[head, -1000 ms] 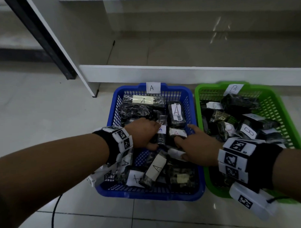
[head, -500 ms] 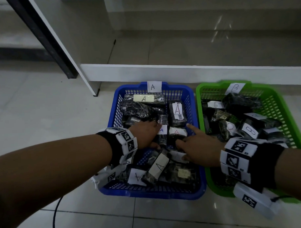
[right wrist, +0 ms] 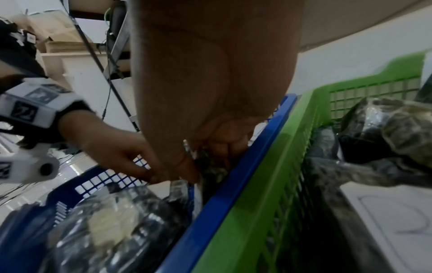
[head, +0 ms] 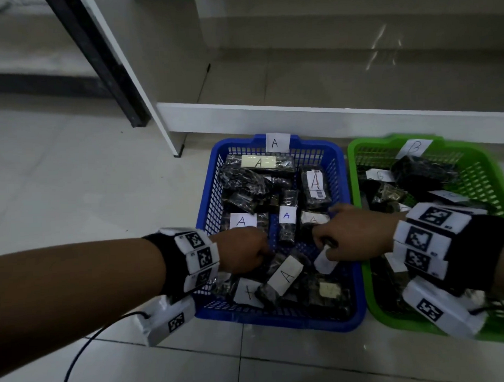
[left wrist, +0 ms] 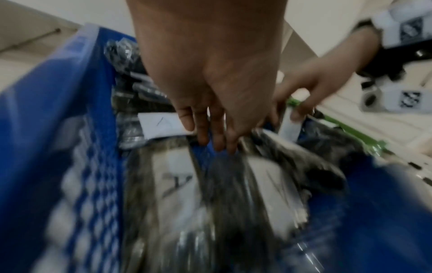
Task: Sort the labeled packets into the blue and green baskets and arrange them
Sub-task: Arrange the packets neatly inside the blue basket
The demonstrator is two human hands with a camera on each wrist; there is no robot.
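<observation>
Packets (head: 285, 275) under my left hand (head: 241, 254), fingers extended, get arranged; right hand (head: 349, 239) pinches one; next, I seat it flat.

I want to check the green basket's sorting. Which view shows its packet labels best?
The head view: it looks down into the green basket, where the rim tag and one packet label read B. The right wrist view shows only its side wall and blurred packets; the left wrist view shows a sliver of rim.

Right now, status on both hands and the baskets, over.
Left hand fingers straight, down among A packets in blue basket. Right hand pinching a packet there. Green basket holds B packets. No obstruction seen.
</observation>
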